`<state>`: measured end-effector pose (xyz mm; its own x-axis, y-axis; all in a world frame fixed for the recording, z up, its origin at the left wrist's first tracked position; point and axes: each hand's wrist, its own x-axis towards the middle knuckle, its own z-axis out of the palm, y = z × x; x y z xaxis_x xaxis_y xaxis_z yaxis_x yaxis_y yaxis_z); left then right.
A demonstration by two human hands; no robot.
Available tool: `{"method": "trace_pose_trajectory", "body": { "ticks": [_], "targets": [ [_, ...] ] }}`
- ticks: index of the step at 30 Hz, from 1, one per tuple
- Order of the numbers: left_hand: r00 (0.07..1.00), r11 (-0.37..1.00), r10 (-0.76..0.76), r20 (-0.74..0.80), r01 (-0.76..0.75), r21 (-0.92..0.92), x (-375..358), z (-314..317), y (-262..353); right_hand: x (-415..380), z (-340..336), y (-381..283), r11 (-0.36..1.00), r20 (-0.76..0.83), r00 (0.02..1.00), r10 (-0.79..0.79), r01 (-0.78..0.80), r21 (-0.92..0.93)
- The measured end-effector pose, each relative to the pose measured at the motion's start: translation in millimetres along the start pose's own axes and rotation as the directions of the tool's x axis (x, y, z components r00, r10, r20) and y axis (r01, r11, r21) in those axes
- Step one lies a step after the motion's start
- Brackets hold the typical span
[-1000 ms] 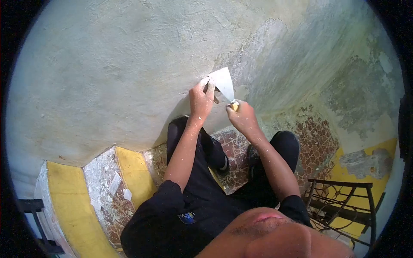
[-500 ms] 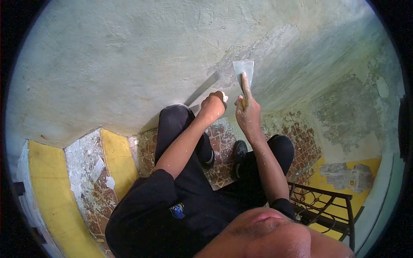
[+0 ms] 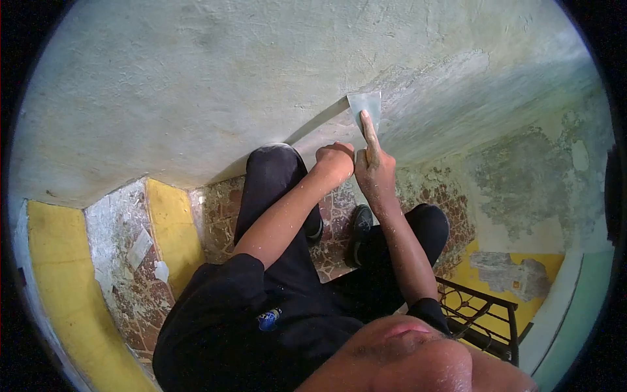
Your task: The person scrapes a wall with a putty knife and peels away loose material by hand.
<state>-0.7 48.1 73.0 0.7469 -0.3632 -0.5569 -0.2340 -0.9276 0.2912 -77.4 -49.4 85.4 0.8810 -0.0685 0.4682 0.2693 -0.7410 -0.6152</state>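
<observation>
My right hand (image 3: pixel 376 171) is closed around a putty knife (image 3: pixel 366 102), its index finger stretched along the pale, flared blade. The blade's front edge appears to meet the grey plastered wall (image 3: pixel 196 85), where its shadow joins its left corner. Just left of it, my left hand (image 3: pixel 336 161) is closed in a fist close beside my right wrist and fingers. What the left fist holds, if anything, is hidden. Pale specks dot both forearms. Right of the blade is a rougher, lighter grey patch (image 3: pixel 437 75) on the wall.
Yellow-faced steps (image 3: pixel 59 274) with worn, whitish treads lie at left. Patterned tile floor (image 3: pixel 333 209) shows between my legs. A dark metal railing (image 3: pixel 483 307) stands at lower right, near a peeling yellow and grey wall (image 3: pixel 516 176). My left knee (image 3: pixel 274 160) is close to the wall.
The putty knife has shifted slightly left, and its shadow now joins the blade instead of lying apart. My left hand has moved right, close against my right hand; the pale bit at its fingers is hidden.
</observation>
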Motion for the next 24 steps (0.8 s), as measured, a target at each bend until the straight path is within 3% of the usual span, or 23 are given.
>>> {"method": "trace_pose_trajectory", "body": {
  "ticks": [7,13,19,24],
  "targets": [
    [0.998,0.997,-0.066,0.007,0.066,0.032,-1.9,-13.0,-1.8,0.4,5.9,-9.2,0.993,0.037,0.992,0.118,-0.118,0.016],
    [0.992,0.998,-0.040,-0.119,0.034,-0.053,2.4,-6.1,-9.7,7.7,11.0,-5.2,0.997,-0.007,0.997,0.076,-0.076,0.021],
    [0.996,0.998,-0.050,-0.068,0.049,-0.027,5.0,-7.4,-11.7,13.1,11.8,-7.3,0.998,-0.018,0.998,0.056,-0.055,0.039],
    [0.991,0.999,-0.003,-0.137,-0.003,-0.039,7.0,-1.0,-17.7,14.2,13.9,-11.7,0.995,-0.024,0.998,0.063,-0.061,0.085]
  ]
}}
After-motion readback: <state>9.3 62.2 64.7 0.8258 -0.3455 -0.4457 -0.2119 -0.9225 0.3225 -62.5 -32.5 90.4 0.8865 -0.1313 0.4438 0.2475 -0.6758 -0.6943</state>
